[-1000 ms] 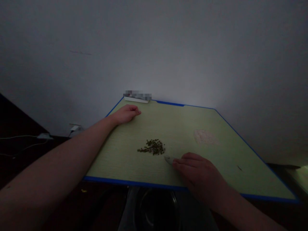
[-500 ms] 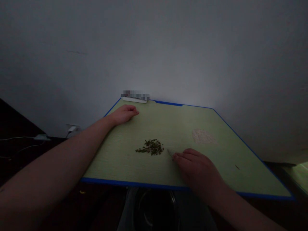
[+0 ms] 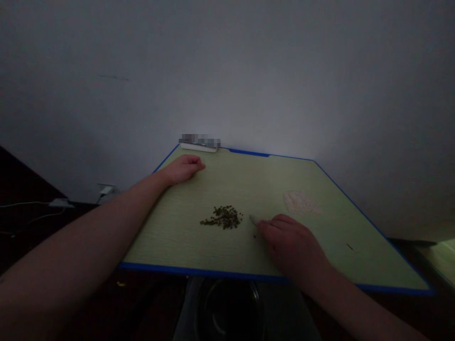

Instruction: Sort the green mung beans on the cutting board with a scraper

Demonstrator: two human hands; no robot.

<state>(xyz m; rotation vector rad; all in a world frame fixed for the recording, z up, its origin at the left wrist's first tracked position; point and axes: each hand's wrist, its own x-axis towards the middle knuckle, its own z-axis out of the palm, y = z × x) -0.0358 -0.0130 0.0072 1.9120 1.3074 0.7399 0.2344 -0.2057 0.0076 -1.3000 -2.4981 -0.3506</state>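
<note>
A small heap of dark green beans lies near the middle of a pale green board with a blue edge. My right hand rests on the board just right of the heap, its fingers shut on a small pale blade. Only the blade's tip shows, and the rest is hidden by my fingers. A single dark bean lies close to my fingertips. My left hand lies curled at the far left of the board, holding nothing.
A pale powdery patch marks the board's right side, with a dark speck beyond it. A white object stands at the far edge against the wall. A dark round bowl sits below the near edge.
My right hand has moved slightly away from me, and the blade tip now points up and left beside the heap. My left hand has not visibly moved.
</note>
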